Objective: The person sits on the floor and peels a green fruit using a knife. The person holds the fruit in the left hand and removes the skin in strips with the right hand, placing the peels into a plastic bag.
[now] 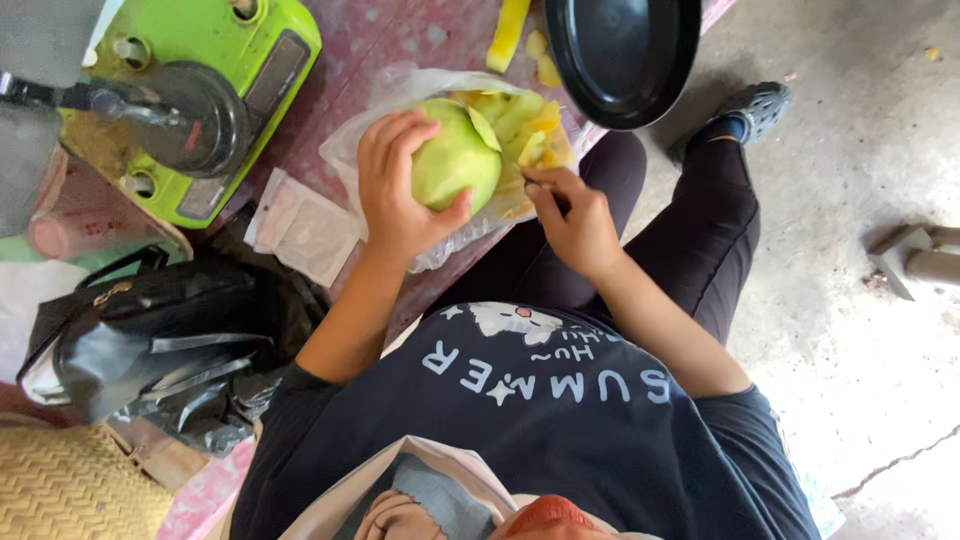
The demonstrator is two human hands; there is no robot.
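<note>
1. Green and round, the pale smooth-skinned mango [455,160] sat in the left hand [395,190], held over a clear plastic bag [360,140] spread on the mottled pink table [380,40].
2. That hand was cupped narrowly about the fruit, fingers over the top and thumb beneath.
3. By its look, the fruit was firm and fairly heavy for its size, and likely slippery where the flesh lay bare; the unpeeled flank under the palm seemed the safest place to hold it.
4. The right hand [575,225] was closed on a small peeling tool, most of it hidden, just beside the fruit.
5. Yellow-green peel strips [525,125] lay heaped on the bag, too many and too overlapped to count; they looked light and limp.
6. Counted: one mango, one bag, one round black tray [620,55], one green weighing scale [200,90], one black handbag [150,340], and three loose yellow peel pieces near the tray.
</note>
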